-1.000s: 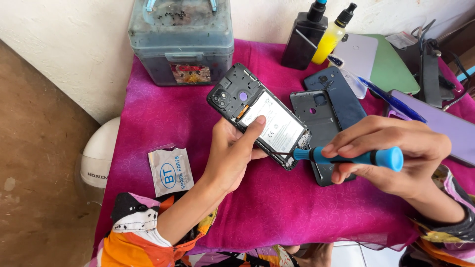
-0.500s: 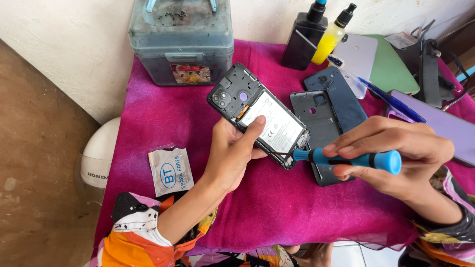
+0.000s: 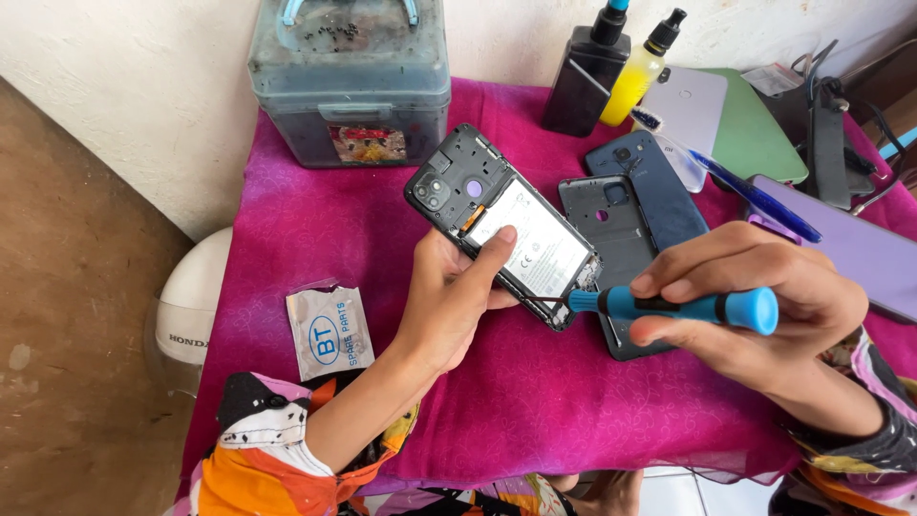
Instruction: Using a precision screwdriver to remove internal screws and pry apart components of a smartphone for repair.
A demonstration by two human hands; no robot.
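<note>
From the head camera, the left hand (image 3: 449,306) holds an opened phone (image 3: 501,225) tilted above the bench (image 3: 287,229), which is draped in a magenta cloth; its fingers are wrapped around the lower edge, with the thumb lying across the white battery label. The right hand (image 3: 764,296) has its fingers closed on a blue screwdriver (image 3: 678,306), held almost level, and the thin tip touches the phone's lower corner. Just beside the phone, under the screwdriver, a dark inner frame (image 3: 611,215) lies flat on the cloth, with a blue back cover (image 3: 654,182) touching it on the far side. A foil packet (image 3: 330,330) lies left of the forearm. At the back stand a grey plastic toolbox (image 3: 349,81), a black bottle (image 3: 587,81) and a yellow bottle (image 3: 640,72) close together. A white helmet (image 3: 191,301) sits beside the bench on the floor.
</note>
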